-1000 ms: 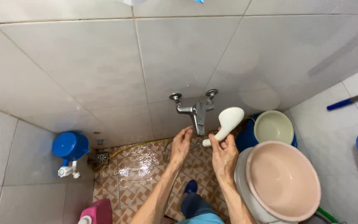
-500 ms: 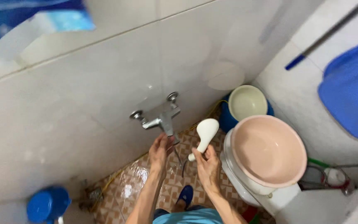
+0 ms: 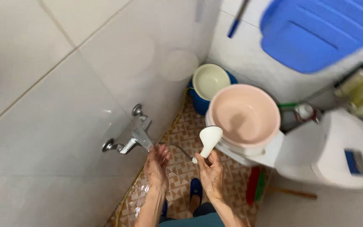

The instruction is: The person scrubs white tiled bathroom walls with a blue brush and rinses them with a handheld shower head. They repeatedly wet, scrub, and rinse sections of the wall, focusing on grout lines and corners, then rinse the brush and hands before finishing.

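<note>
Your right hand (image 3: 210,171) grips the white shower head (image 3: 209,138) by its handle, face turned away; your left hand (image 3: 157,161), open, seems to touch the wall tap's lever (image 3: 141,139) just above.

A white plastic shower head (image 3: 210,137) sits before a pale pink round basin (image 3: 244,112), a cream bowl (image 3: 210,80) in a blue bucket (image 3: 199,104), a silver metal tap (image 3: 136,139), off-white wall tiles (image 3: 64,105), and a brown-and-cream patterned tile floor (image 3: 185,130).
</note>
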